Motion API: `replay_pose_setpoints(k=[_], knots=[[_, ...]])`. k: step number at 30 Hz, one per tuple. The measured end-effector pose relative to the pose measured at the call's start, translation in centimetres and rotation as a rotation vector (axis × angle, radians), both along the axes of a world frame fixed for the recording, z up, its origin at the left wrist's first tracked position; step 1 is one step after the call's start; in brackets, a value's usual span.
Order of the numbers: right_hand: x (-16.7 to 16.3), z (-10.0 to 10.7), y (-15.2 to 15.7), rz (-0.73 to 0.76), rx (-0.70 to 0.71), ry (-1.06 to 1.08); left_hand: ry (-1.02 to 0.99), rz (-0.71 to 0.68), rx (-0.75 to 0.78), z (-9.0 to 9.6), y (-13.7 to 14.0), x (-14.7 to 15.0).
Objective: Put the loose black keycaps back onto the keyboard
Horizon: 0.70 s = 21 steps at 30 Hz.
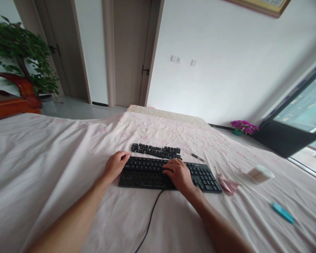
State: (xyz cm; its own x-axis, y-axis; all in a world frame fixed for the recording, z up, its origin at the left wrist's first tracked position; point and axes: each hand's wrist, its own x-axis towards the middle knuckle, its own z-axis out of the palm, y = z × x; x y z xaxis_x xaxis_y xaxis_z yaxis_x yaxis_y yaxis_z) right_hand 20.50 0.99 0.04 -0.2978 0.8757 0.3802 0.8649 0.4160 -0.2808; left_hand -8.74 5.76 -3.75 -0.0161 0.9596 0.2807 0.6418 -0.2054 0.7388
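A black keyboard (144,175) lies on the bedsheet, its front left rows bare of keycaps and its back rows and number pad still capped. My left hand (117,163) is closed at the keyboard's back left corner, thumb and fingers on the edge. Over the middle of the board, my right hand (179,174) has its fingers bent together at the capped row; what is between the fingertips is hidden. Just behind the board, loose black keycaps (158,152) lie in rough rows. A thin tool with a dark handle (195,156) rests to their right.
Right of the keyboard lie a pink cloth (228,184), a white, tub-like container (260,174) and a turquoise object (283,212). The black cable (151,219) runs toward me across the wrinkled sheet (68,168). A wooden chair (21,91) stands far left.
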Motion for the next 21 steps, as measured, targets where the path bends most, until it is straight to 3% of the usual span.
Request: replay_pose_setpoints(k=[14,21], knots=[[-0.9,1.0,-0.4,0.035,0.016,-0.171,0.015,-0.004,0.018,0.1,-0.1,0.1],[-0.7,0.6,-0.2,0.060,-0.014,-0.150,0.016,-0.003,-0.004,-0.1,0.0,0.1]])
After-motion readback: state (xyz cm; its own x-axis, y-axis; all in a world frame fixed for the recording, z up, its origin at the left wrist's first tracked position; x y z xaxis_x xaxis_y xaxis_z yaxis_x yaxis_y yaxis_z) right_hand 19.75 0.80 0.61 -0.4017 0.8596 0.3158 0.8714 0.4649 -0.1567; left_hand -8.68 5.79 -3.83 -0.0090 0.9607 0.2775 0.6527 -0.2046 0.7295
